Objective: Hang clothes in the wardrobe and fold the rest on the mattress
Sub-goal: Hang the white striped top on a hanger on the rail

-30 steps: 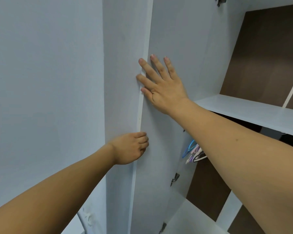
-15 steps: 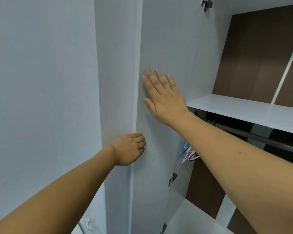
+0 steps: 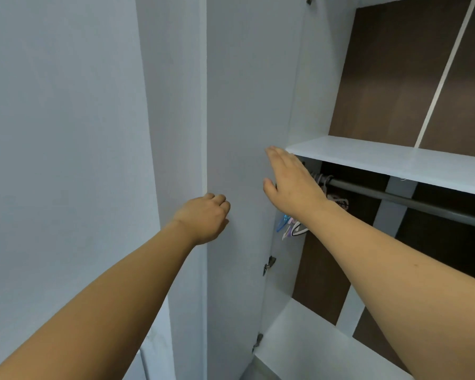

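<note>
Cataloguing from the head view, the only one I have.

Item 1, wardrobe door (image 3: 239,105): white panel swung fully open against the side panel, free edge toward me, hinges (image 3: 269,266) on its inner side.

Item 2, left hand (image 3: 203,219): grip curled into a loose fist at the door's free edge, knuckles touching or just beside the panel. I see nothing pinched in it; whether the fingertips hook the edge I cannot tell.

Item 3, right hand (image 3: 291,185): grip flat and spread, fingers together, palm near the door's inner face, empty. Contact with the panel I cannot confirm.

Item 4, hanging rail (image 3: 395,197): grey bar under the upper shelf (image 3: 395,163), bare over most of its visible length.

Item 5, hangers (image 3: 288,226): small coloured bunch at the rail's left end, partly hidden behind the right wrist.

Item 6, clothes and mattress: not in view; nothing is hung yet, in my judgement.

Risks, as I judge them: the door could swing back and nip the left fingers at the edge if released carelessly; the right forearm, passing close to the hangers, could knock them off the rail or tangle them; reaching blind past the wrist could snag a hook.
</note>
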A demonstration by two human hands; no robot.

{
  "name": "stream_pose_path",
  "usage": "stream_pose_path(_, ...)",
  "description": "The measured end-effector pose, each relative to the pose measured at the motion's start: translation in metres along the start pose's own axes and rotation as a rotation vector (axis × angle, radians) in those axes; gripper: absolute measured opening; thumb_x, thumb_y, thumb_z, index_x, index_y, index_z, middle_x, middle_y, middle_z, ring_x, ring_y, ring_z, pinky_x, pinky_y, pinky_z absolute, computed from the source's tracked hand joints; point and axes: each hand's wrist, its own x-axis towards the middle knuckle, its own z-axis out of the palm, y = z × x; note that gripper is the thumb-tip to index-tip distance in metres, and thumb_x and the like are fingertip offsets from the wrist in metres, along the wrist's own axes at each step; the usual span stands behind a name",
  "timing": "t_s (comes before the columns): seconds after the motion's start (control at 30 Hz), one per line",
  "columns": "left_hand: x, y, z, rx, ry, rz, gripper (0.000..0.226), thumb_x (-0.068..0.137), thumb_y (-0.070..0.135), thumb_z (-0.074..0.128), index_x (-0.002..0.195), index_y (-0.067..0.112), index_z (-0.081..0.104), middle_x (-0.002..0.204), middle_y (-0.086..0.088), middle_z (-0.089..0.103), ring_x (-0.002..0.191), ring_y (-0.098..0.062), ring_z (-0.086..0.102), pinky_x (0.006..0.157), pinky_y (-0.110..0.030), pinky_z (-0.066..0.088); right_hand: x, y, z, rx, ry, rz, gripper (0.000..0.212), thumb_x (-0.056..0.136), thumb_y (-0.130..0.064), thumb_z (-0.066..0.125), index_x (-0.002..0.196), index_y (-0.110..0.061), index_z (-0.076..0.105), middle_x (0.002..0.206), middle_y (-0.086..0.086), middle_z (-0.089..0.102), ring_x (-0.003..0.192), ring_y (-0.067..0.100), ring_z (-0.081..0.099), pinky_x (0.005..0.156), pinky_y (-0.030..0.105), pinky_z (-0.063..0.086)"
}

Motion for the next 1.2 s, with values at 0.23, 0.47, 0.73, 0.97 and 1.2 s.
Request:
stream_pose_path(0.23,-0.054,0.024,0.006,-0.266,0.019,-0.404,0.043,0.106,0.037,0.035,0.138,0.01,0.045,0.144,-0.007,0.047,0.131,-0.027,0.045,0.101,-0.039,0.043,-0.044,-0.003,0.026,0.161,-0.203,-0.028,0.061,0.099,-0.015,0.043,0.154,-0.004,0.018,0.161,0.011,0.02,0.148,0.023,0.017,0.122,0.032,0.012)
stream_pose_path(0.47,-0.152,0.067,0.031,-0.303,-0.045,-0.665,0.043,0.105,0.035,0.039,0.138,0.007,0.045,0.143,-0.009,0.047,0.131,-0.028,0.042,0.106,-0.036,0.035,-0.093,-0.04,0.08,0.286,-0.397,-0.172,0.062,0.1,-0.019,0.045,0.154,-0.006,0.02,0.161,0.012,0.022,0.148,0.024,0.02,0.122,0.031,0.012)
stream_pose_path(0.73,-0.316,0.104,0.062,-0.235,-0.184,-0.9,0.044,0.105,0.032,0.04,0.139,0.003,0.044,0.142,-0.014,0.047,0.127,-0.031,0.043,0.108,-0.037,0.031,-0.19,-0.139,0.146,0.37,-0.612,-0.375,0.06,0.101,-0.023,0.043,0.154,-0.008,0.02,0.16,0.008,0.023,0.147,0.023,0.019,0.119,0.03,0.013)
stream_pose_path(0.97,-0.493,0.155,0.058,-0.241,-0.268,-1.125,0.037,0.103,0.03,0.043,0.128,0.003,0.049,0.134,-0.014,0.052,0.119,-0.03,0.046,0.101,-0.038,0.033,-0.286,-0.256,0.161,0.379,-0.729,-0.586,0.063,0.102,-0.021,0.041,0.156,-0.007,0.014,0.163,0.008,0.015,0.15,0.021,0.012,0.123,0.031,0.007)
stream_pose_path(1.2,-0.7,0.243,0.02,-0.216,-0.315,-1.459,0.048,0.105,0.03,0.04,0.142,0.001,0.041,0.148,-0.016,0.043,0.135,-0.032,0.038,0.113,-0.038,0.022,-0.424,-0.414,0.142,0.454,-0.827,-0.865,0.059,0.098,-0.019,0.047,0.151,-0.004,0.027,0.155,0.013,0.032,0.143,0.028,0.028,0.118,0.037,0.022)
